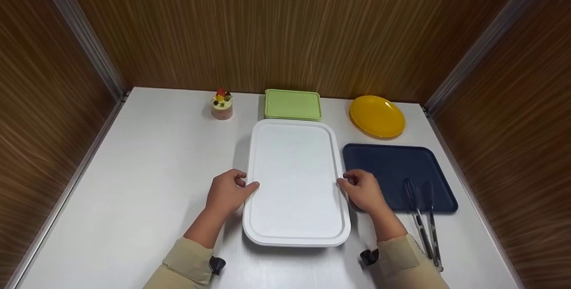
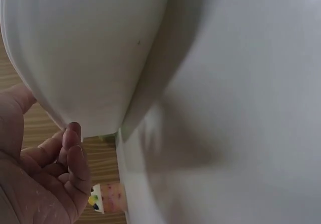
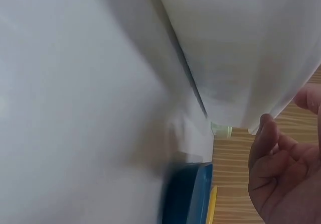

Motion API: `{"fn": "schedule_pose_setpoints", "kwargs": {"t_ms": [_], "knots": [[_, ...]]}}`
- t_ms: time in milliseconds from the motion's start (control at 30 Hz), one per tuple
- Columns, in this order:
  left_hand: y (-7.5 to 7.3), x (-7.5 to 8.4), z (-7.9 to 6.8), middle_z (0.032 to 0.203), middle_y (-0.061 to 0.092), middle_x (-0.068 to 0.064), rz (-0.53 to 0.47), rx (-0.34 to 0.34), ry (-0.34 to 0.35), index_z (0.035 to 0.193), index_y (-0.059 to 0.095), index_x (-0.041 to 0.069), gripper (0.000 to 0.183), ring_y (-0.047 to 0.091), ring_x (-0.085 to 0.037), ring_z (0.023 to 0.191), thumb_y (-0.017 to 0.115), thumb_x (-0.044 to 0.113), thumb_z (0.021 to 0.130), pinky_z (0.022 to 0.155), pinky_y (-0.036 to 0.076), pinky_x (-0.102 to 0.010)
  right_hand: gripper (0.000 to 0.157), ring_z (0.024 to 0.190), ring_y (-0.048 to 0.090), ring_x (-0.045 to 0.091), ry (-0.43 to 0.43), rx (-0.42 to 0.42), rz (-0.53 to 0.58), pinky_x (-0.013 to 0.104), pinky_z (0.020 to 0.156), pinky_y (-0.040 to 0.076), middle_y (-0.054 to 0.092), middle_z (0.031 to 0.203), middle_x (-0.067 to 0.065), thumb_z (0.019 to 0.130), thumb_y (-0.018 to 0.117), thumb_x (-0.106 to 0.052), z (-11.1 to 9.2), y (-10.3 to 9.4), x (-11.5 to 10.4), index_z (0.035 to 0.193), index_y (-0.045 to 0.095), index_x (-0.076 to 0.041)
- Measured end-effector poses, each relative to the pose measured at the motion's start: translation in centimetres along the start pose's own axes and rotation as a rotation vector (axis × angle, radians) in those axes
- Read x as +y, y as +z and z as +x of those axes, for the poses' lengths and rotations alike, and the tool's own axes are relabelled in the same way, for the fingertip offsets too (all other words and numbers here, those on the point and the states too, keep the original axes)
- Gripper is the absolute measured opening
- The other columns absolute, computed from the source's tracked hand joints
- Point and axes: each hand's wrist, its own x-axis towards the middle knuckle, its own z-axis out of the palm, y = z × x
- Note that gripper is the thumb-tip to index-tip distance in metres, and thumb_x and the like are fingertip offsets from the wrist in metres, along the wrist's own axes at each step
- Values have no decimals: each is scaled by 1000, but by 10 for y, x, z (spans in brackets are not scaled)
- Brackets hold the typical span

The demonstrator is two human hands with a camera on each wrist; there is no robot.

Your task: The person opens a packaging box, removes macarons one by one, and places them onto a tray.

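A white rectangular box with rounded corners stands lengthwise in front of me, its flat white lid (image 1: 294, 182) on top. My left hand (image 1: 226, 191) pinches the lid's left rim, thumb on top and fingertips beneath. Opposite it, my right hand (image 1: 365, 191) holds the right rim in the same way. In the left wrist view, the box's smooth side wall (image 2: 95, 58) runs down beside the curled fingers. The right wrist view shows the other side wall (image 3: 241, 48), with a fingertip under the rim. What the box holds is hidden.
Behind the box lies a light green lidded container (image 1: 293, 104). A dessert cup (image 1: 222, 108) topped with fruit stands at back left. At right are a yellow plate (image 1: 377, 116) and a navy tray (image 1: 379, 159). Tongs with dark tips (image 1: 409, 191) lean over the tray's front edge.
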Motion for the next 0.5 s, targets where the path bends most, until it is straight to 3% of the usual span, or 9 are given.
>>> {"fn": "schedule_pose_setpoints", "kwargs": {"t_ms": [200, 500], "knots": [[1, 3, -2, 86, 69, -5, -22, 46, 10, 115, 76, 0, 40, 64, -21, 78, 84, 30, 89, 75, 55, -41, 19, 67, 51, 17, 0, 0, 21, 29, 67, 45, 54, 72, 2, 91, 78, -9, -2, -2, -4, 100, 74, 7], [2, 4, -4, 85, 75, -5, -15, 83, -15, 92, 76, 5, 28, 71, -23, 85, 86, 30, 86, 79, 57, -44, 26, 70, 53, 18, 46, -37, -1, 31, 68, 47, 58, 76, 4, 87, 82, -13, -5, -4, -6, 101, 72, 7]]}}
